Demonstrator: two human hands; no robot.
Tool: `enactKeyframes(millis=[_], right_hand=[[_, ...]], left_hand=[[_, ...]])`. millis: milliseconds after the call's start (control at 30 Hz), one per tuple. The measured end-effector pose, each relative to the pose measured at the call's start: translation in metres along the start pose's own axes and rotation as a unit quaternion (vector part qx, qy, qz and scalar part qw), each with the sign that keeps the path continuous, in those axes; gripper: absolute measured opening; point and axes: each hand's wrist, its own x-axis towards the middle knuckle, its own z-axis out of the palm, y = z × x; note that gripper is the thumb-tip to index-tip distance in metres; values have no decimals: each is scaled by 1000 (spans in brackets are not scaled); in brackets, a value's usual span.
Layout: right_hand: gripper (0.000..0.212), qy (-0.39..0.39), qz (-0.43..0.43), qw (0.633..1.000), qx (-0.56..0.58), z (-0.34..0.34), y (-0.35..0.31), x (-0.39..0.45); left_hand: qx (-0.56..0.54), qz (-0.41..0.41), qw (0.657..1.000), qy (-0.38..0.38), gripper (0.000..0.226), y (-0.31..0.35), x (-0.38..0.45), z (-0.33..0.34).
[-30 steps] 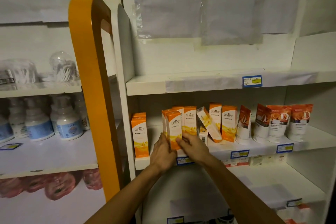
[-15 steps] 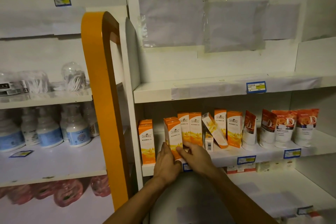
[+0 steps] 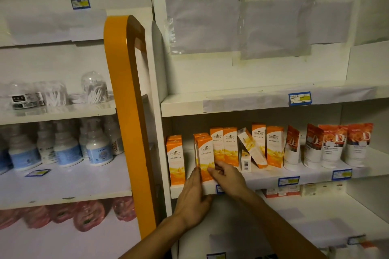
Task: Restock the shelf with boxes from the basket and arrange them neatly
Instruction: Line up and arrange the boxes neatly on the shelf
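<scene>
The grip is made by both hands: left hand [image 3: 194, 193] and right hand [image 3: 228, 178] are pressed against an upright box [image 3: 204, 157], long axis vertical, at the shelf [image 3: 263, 176] edge, right of a lone box [image 3: 175, 159].

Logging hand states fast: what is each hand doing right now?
Left hand: open, straight fingers pressing the left side of the front orange box.
Right hand: fingers curled on that box's lower right, gripping it.
</scene>
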Motion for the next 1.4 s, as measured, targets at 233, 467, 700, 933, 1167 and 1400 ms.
enactKeyframes(millis=[233,467,700,933,1167,1400], right_hand=[[46,-36,-3,999,-22,-1,-9,3],[49,-47,-17,997,-62,8,-18,2],[45,-47,-37,994,-90,31,-28,5],[45,-27,-54,992,-112,44,-33,8],[49,-24,-50,990,-127,50,-34,10],[49,-5,-39,993,-111,47,-37,7]], left_hand=[[52,-20,997,54,70,-24,-41,-19],[38,-71,995,64,76,-39,-48,-24],[26,-92,992,87,77,-32,-41,-23],[19,-98,992,82,73,-32,-42,-24],[13,-88,993,73,74,-34,-44,-24],[13,-86,993,74,75,-33,-45,-24]])
